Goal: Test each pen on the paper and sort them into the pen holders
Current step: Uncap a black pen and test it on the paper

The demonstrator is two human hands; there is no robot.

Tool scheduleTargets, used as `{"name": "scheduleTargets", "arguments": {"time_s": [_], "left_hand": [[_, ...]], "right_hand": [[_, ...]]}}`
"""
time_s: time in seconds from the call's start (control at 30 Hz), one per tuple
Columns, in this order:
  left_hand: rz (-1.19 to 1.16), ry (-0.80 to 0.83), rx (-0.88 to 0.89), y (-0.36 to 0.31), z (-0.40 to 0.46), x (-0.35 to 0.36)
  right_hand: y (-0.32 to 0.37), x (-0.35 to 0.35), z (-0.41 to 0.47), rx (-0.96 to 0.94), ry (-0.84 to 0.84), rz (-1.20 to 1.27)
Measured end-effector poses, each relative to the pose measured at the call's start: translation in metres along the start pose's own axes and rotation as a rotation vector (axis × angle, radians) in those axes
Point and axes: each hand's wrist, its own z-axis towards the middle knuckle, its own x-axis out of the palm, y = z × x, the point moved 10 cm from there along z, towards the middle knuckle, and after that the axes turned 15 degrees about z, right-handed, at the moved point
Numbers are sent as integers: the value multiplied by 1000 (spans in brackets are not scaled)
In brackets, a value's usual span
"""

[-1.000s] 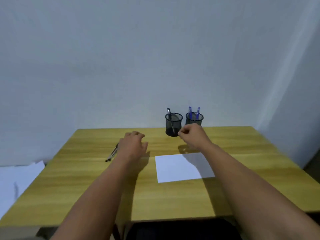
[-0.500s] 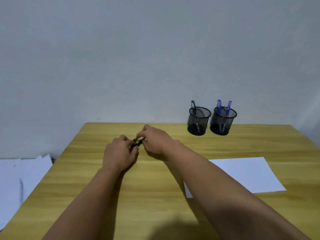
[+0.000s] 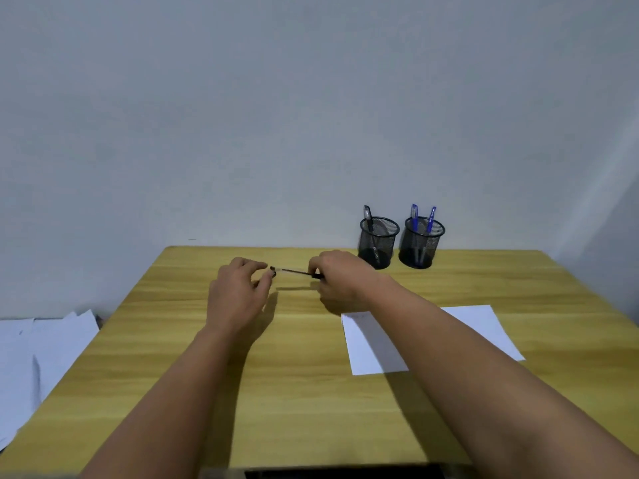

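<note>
A thin pen [image 3: 294,271] with dark ends hangs level just above the wooden table [image 3: 276,392]. My left hand [image 3: 238,295] pinches its dark left end, and my right hand [image 3: 340,278] grips its right end. I cannot tell whether the cap is off. The white paper [image 3: 484,326] lies to the right, partly under my right forearm. At the table's back stand two black mesh pen holders. The left holder [image 3: 378,242] has one black pen [image 3: 367,216]. The right holder [image 3: 423,243] has two blue pens [image 3: 430,219].
Loose white sheets [image 3: 38,354] lie on the floor beyond the table's left edge. A plain grey wall [image 3: 311,115] rises right behind the table and the holders.
My right hand crossed from the holders to my left hand at the pen. The two hands have since drawn apart, and the pen now spans the gap between them above the table.
</note>
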Motion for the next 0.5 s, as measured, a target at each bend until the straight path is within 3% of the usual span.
{"name": "scheduleTargets", "arguments": {"time_s": [0.07,0.2,0.33,0.5], "left_hand": [[-55,6,8,-18,-4,-8],[-171,86,61,-65,-20,-8],[-281,173,130,-121,-39,-5],[-396,201,214,-174,-56,-6]], "right_hand": [[-18,-23,-21,101,-88,171],[-50,-55,-67,266,-334,756],[-57,-56,-108,346,-375,1311],[-65,-55,-138,334,-407,1582]]}}
